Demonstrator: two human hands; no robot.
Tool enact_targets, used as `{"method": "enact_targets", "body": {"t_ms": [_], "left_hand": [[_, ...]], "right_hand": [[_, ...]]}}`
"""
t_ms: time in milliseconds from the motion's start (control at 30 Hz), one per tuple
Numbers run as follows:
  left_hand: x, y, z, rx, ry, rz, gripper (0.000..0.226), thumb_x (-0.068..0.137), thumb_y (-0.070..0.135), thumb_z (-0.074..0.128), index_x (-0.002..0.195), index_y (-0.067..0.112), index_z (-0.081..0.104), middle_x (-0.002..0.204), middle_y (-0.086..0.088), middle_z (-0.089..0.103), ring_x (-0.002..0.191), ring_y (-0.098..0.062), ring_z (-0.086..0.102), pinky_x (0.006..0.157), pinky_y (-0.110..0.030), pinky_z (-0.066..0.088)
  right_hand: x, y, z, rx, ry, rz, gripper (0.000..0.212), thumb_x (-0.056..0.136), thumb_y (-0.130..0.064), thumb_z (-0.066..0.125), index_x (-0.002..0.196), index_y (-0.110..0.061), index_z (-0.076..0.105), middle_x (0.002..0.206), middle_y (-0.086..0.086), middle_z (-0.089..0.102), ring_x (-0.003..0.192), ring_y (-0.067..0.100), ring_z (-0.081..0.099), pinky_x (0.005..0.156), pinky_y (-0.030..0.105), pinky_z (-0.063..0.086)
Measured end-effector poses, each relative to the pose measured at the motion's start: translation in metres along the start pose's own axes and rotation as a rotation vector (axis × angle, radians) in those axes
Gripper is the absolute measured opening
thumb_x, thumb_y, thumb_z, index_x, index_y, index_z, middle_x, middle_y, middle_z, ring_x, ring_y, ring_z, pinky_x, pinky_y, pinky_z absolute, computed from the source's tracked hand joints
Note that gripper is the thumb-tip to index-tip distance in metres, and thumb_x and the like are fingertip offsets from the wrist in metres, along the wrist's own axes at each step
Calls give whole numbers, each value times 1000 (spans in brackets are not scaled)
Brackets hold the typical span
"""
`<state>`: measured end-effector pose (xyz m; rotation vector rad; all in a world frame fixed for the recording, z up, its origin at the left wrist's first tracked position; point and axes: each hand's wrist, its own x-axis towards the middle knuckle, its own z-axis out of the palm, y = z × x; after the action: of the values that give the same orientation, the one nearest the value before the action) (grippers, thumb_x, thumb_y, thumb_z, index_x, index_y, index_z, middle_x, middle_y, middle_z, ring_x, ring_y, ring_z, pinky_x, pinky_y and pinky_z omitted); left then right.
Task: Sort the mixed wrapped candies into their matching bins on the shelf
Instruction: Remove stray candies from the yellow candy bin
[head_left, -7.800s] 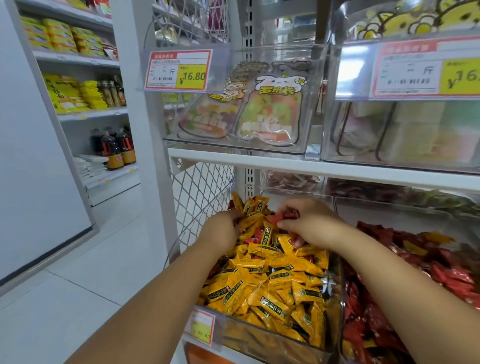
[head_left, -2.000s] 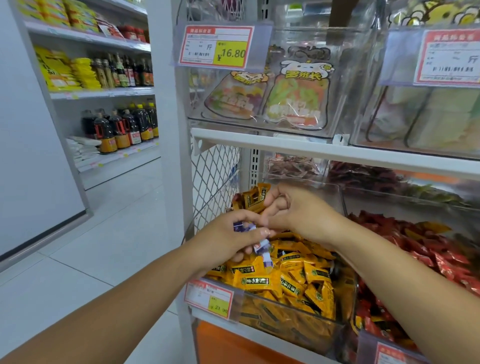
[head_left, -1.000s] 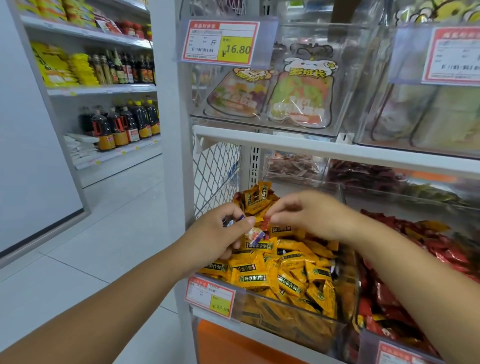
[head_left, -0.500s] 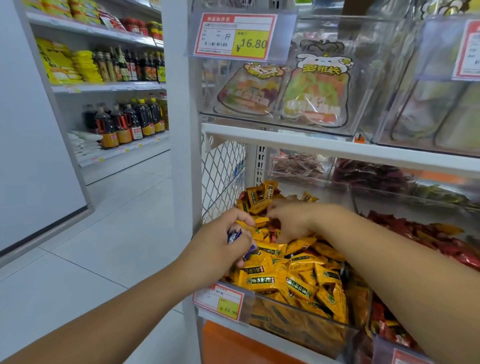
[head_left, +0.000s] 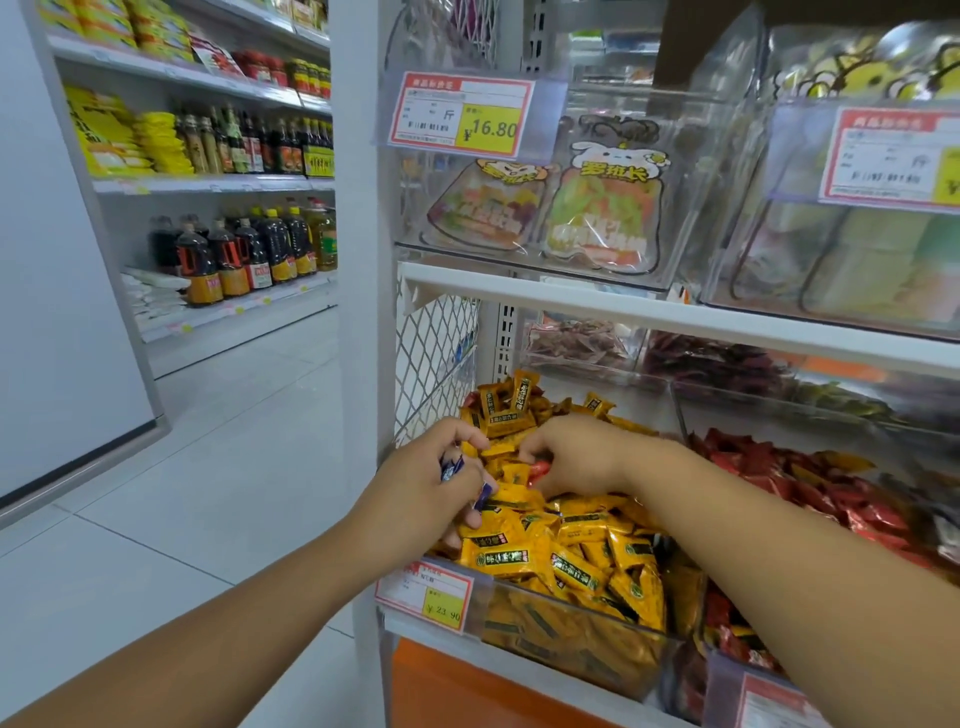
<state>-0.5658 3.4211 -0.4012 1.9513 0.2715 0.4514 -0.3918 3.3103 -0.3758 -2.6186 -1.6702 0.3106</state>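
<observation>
- Hands work a lower shelf of sweets: the left hand (head_left: 431, 488), its forearm reaching in from the lower left, sits at the near-left edge of the pile, fingers clenched round blue-wrapped candies (head_left: 451, 465).
- The right hand (head_left: 576, 457), its forearm crossing the neighbouring bin (head_left: 691, 680), is knuckles-up with fingers bent down into the yellow candies (head_left: 582, 551), their tips closed on a red candy (head_left: 540, 467).
- Yellow candies fill the clear bin (head_left: 571, 644) behind a price tag (head_left: 441, 597) reading 23.90; red candies (head_left: 810, 478) heap in the bin to its right.
- 1 second earlier the right hand hovered above the pile; it has since dropped into it.
- The left hand keeps the blue wrappers it held 2 seconds ago.
</observation>
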Motion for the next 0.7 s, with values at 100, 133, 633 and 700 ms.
{"method": "enact_targets", "body": {"t_ms": [100,133,633,700], "left_hand": [[0,1,0,-5,32,4,18,98,13,49,106,29,54,90,2,71,69,-16,70,49,-28,54],[1,1,0,1,43,7,19,98,13,49,106,29,54,91,2,71,71,-17,70,50,-29,55],[3,-4,3,24,104,92,24,97,7,45,104,28,54,74,2,67,53,-4,57,48,-22,49],[5,-8,3,65,128,103,24,97,10,45,102,32,54,72,5,66,58,-3,57,50,-19,44]], "right_hand": [[-26,6,-14,335,106,51,15,82,-33,74,93,-27,67,89,-15,60,81,4,55,67,20,39],[-34,10,-18,406,149,72,15,83,-32,73,97,-28,67,93,-14,61,80,1,55,66,15,39],[18,10,-16,30,25,165,24,93,-31,61,114,-20,66,108,-3,62,89,12,55,67,24,39],[28,11,-10,-43,-40,199,37,87,-40,67,120,-24,65,120,0,63,103,18,57,76,26,41]]}}
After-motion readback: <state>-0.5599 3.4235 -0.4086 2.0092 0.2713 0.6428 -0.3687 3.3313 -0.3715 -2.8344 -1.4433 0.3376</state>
